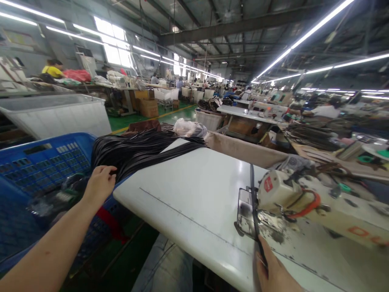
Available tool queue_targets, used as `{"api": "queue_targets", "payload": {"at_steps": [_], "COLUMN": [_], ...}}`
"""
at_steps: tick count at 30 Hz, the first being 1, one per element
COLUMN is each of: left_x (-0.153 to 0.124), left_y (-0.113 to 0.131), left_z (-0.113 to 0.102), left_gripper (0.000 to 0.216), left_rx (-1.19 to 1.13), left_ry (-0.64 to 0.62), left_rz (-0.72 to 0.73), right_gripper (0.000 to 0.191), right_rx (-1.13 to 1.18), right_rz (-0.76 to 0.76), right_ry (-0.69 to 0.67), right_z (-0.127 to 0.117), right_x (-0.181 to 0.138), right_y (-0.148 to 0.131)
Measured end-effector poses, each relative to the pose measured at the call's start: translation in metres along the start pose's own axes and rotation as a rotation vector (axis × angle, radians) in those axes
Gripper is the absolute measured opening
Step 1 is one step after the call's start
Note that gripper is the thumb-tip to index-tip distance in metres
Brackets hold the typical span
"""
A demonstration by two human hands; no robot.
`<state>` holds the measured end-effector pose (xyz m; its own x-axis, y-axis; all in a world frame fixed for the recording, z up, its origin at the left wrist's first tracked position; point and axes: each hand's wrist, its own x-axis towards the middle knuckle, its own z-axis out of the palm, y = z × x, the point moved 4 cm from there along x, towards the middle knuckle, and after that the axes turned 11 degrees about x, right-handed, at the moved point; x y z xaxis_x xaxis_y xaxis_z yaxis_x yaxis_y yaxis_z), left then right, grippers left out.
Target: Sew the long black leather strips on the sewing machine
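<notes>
My left hand [100,182] reaches out to a thick bundle of black straps [136,150] that drapes from the white table [194,190] over a blue crate [39,166]; its fingers curl onto the strap ends. My right hand [273,271] at the table's near edge pinches one black strap [253,202], which runs up under the head of a cream sewing machine [291,194] and across its metal plate [246,215].
A large white bin [60,113] stands behind the blue crate. A plastic bag [190,127] lies past the strap bundle. More sewing tables, cartons and seated people fill the hall beyond. A green floor aisle runs at the left.
</notes>
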<state>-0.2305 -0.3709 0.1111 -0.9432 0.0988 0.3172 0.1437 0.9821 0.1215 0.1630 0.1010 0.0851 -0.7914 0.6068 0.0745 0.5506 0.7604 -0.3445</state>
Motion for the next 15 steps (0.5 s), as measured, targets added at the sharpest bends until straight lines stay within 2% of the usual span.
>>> {"api": "queue_targets", "payload": {"at_steps": [3, 6, 10, 13, 15], "left_x": [-0.007, -0.031, -0.087, -0.14, -0.171], "left_y": [0.062, 0.137, 0.239, 0.305, 0.34], "left_z": [0.015, 0.039, 0.066, 0.07, 0.068], "left_gripper": [0.042, 0.039, 0.041, 0.04, 0.041], "left_rx": [-0.148, -0.297, -0.477, -0.57, -0.603], "left_ry": [0.005, -0.016, -0.075, -0.058, -0.016], "left_rz": [0.223, 0.523, 0.83, 1.089, 1.243], "right_gripper": [0.051, 0.052, 0.06, 0.061, 0.062], "right_rx": [-0.102, -0.118, -0.08, -0.046, -0.026], "right_rz": [0.032, 0.08, 0.148, 0.171, 0.167], "right_ry": [0.005, -0.042, -0.086, -0.101, -0.095], "right_z": [-0.004, -0.009, -0.013, -0.014, -0.014], "right_x": [-0.006, -0.009, -0.012, -0.013, -0.014], "right_y": [-0.014, -0.026, -0.033, -0.033, -0.033]}}
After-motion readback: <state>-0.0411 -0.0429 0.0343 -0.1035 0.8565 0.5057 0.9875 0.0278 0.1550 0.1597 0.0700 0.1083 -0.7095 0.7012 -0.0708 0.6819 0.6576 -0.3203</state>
